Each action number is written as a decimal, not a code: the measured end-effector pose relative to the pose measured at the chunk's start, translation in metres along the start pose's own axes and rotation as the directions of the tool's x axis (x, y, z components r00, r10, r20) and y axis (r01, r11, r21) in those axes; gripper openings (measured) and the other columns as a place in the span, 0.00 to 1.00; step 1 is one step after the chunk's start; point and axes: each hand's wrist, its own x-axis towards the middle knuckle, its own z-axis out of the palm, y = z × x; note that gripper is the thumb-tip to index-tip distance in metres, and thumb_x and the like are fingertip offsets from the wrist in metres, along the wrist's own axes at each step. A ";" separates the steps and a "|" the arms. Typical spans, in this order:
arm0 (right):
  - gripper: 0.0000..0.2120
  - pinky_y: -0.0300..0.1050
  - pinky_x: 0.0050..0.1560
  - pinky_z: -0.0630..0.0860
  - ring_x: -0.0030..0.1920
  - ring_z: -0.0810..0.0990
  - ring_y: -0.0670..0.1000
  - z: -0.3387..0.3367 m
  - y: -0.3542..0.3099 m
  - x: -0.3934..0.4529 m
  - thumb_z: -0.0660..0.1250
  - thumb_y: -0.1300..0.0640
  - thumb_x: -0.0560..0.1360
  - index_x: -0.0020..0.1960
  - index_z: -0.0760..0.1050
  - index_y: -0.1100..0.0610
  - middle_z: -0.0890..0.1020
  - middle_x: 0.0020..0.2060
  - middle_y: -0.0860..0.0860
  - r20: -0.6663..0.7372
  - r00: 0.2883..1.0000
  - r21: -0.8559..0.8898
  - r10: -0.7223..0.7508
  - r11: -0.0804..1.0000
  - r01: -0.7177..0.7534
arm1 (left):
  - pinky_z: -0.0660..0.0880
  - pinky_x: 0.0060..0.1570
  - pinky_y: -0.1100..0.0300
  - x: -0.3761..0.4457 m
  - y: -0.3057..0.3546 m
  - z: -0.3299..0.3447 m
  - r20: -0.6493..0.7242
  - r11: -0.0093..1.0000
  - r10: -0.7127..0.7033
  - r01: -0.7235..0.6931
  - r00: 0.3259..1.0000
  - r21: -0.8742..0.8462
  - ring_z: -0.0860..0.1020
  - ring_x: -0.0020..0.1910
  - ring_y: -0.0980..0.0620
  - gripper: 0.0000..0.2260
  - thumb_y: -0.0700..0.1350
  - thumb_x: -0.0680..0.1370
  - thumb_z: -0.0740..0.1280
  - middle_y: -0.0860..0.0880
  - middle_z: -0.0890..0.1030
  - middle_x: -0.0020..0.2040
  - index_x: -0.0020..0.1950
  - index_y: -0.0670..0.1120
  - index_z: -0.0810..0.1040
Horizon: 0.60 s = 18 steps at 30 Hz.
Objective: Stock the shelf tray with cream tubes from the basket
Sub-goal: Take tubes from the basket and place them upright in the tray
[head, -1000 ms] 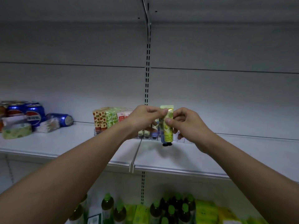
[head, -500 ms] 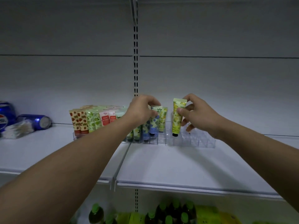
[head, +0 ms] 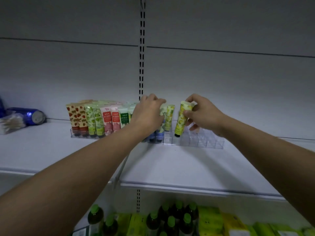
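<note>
Head view: right hand (head: 203,114) pinches the yellow tube (head: 182,120) near its crimped top, cap down over the tray (head: 202,142). Left hand (head: 148,114), at 9 o'clock of it, curls round a standing tube (head: 163,111). Tube looks light, soft; best gripped high.

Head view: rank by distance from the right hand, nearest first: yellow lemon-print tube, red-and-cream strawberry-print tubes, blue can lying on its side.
1. Yellow lemon-print cream tube: in the right hand, cap down over the clear plastic tray.
2. Red-and-cream strawberry-print tubes: tray's far left end.
3. Blue metal can lying on its side: far left on the shelf, beyond the tray.
</note>
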 end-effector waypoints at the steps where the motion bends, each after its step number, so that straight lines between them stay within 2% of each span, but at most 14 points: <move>1: 0.05 0.45 0.30 0.80 0.35 0.82 0.55 -0.002 -0.002 0.002 0.63 0.64 0.79 0.47 0.71 0.56 0.80 0.39 0.60 -0.020 1.000 -0.015 -0.005 1.000 0.005 | 0.70 0.61 0.52 -0.008 0.003 -0.003 -0.063 0.999 0.029 -0.030 0.998 -0.020 0.69 0.63 0.48 0.20 0.43 0.76 0.68 0.48 0.74 0.64 0.69 0.49 0.73; 3: 0.05 0.53 0.37 0.83 0.37 0.83 0.58 -0.004 -0.006 0.008 0.64 0.66 0.78 0.46 0.73 0.58 0.80 0.39 0.59 -0.049 0.999 -0.042 -0.010 0.999 0.008 | 0.71 0.59 0.54 -0.030 0.011 -0.003 -0.116 0.991 0.064 -0.076 0.991 -0.109 0.71 0.60 0.50 0.14 0.43 0.78 0.66 0.50 0.76 0.60 0.64 0.50 0.76; 4: 0.04 0.57 0.42 0.83 0.37 0.83 0.59 -0.005 -0.008 0.011 0.64 0.66 0.78 0.47 0.74 0.59 0.79 0.39 0.59 -0.062 0.998 -0.057 -0.011 0.998 0.008 | 0.72 0.58 0.54 -0.044 0.014 0.002 -0.079 0.984 0.084 -0.095 0.993 -0.151 0.73 0.58 0.51 0.12 0.43 0.78 0.65 0.51 0.77 0.59 0.62 0.51 0.77; 6: 0.04 0.63 0.46 0.81 0.37 0.83 0.61 -0.005 -0.011 0.019 0.65 0.68 0.77 0.48 0.75 0.60 0.78 0.37 0.58 -0.096 0.995 -0.099 -0.017 0.995 0.008 | 0.73 0.58 0.51 -0.072 0.015 0.015 0.125 0.976 0.120 -0.094 0.985 -0.197 0.74 0.59 0.50 0.12 0.47 0.80 0.62 0.51 0.77 0.60 0.62 0.53 0.77; 8: 0.05 0.63 0.47 0.81 0.39 0.84 0.63 -0.003 -0.014 0.026 0.64 0.68 0.77 0.50 0.76 0.60 0.79 0.39 0.59 -0.106 0.994 -0.174 -0.035 0.985 0.016 | 0.70 0.61 0.47 -0.087 0.012 0.028 0.367 0.985 0.124 -0.068 0.922 -0.161 0.71 0.63 0.46 0.15 0.54 0.81 0.58 0.49 0.74 0.64 0.65 0.54 0.75; 10: 0.07 0.62 0.50 0.80 0.42 0.84 0.64 0.000 -0.015 0.035 0.64 0.69 0.76 0.52 0.76 0.62 0.80 0.42 0.63 -0.099 0.994 -0.240 -0.042 0.971 0.017 | 0.66 0.65 0.45 -0.086 0.009 0.034 0.465 0.991 0.064 0.000 0.883 -0.136 0.66 0.68 0.44 0.20 0.61 0.81 0.54 0.49 0.71 0.69 0.69 0.56 0.71; 13: 0.09 0.61 0.50 0.81 0.44 0.84 0.65 0.004 -0.012 0.049 0.62 0.70 0.76 0.53 0.77 0.64 0.80 0.43 0.64 -0.124 0.991 -0.262 -0.052 0.965 0.018 | 0.60 0.67 0.41 -0.082 0.008 0.042 0.499 0.997 0.033 0.006 0.866 -0.075 0.61 0.71 0.45 0.25 0.66 0.79 0.52 0.51 0.66 0.72 0.72 0.59 0.67; 18: 0.09 0.59 0.50 0.81 0.44 0.84 0.63 0.011 -0.001 0.071 0.61 0.68 0.78 0.55 0.78 0.66 0.81 0.47 0.65 -0.139 0.988 -0.347 -0.068 0.938 0.016 | 0.57 0.67 0.40 -0.080 0.006 0.049 0.508 0.998 0.040 -0.013 0.860 -0.055 0.60 0.70 0.46 0.26 0.66 0.78 0.51 0.52 0.65 0.72 0.73 0.59 0.66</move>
